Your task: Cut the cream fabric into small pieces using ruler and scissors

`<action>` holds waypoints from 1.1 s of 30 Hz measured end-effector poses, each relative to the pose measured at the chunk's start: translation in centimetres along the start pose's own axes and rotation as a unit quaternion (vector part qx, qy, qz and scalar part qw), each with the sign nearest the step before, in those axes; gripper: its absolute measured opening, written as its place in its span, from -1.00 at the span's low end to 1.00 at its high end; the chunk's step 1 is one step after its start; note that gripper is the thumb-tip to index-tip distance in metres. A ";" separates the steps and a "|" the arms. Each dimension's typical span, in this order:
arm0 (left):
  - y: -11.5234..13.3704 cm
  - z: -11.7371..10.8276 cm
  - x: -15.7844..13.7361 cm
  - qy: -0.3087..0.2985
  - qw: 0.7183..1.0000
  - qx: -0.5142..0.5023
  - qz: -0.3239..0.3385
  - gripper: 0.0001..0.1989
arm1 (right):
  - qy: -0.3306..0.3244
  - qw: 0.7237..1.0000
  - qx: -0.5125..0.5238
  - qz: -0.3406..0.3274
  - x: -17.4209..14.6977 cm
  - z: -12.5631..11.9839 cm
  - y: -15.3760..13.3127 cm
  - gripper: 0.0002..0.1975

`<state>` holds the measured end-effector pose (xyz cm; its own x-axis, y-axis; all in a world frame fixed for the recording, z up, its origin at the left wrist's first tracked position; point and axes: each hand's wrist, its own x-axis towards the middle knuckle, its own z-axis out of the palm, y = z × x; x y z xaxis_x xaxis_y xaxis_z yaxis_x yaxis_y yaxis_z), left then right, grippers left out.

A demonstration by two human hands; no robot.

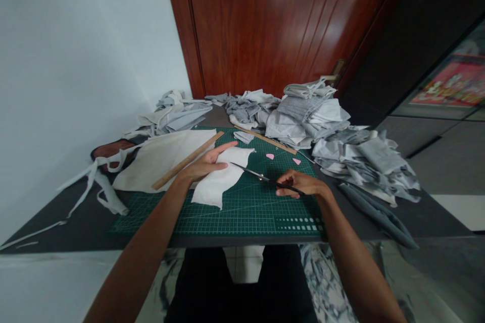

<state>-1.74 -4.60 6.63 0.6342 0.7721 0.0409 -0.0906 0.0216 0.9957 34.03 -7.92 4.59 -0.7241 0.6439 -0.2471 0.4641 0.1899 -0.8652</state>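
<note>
My left hand [207,163] grips a piece of white fabric [223,176], thumb on top and fingers stretched out behind it. In my right hand [299,182] is a pair of scissors [262,177] with black handles. Their blades point left and lie across the fabric, the tip close to my left thumb. Whether the cloth is between the blades I cannot tell. Beneath lies a green cutting mat [250,217] with a printed grid. A wooden ruler [185,162] rests on a larger white cloth [151,156] left of my left hand.
Piles of grey and white fabric [310,116] stand along the back and right. A second wooden ruler [265,139] lies behind the scissors, near two small pink pieces [296,161]. Cloth strips [108,194] lie at the left. A wooden door [257,25] rises behind the table.
</note>
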 end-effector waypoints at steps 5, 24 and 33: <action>-0.1 -0.2 0.0 -0.003 1.000 -0.012 -0.006 -0.11 | 0.003 1.000 -0.001 0.001 0.0 0.0 0.0 -0.42; 0.4 -0.1 0.0 0.014 0.999 0.011 -0.032 -0.08 | -0.004 1.000 0.012 0.001 0.0 -0.1 0.3 -0.44; -0.1 -0.9 0.1 -0.007 0.999 -0.030 -0.025 -0.02 | 0.006 1.000 0.012 0.006 -0.1 -0.1 0.3 -0.42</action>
<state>-2.33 -3.98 6.44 0.6499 0.7600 -0.0064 -0.1047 0.0979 0.9897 34.27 -7.85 4.44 -0.7124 0.6543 -0.2536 0.4608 0.1636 -0.8723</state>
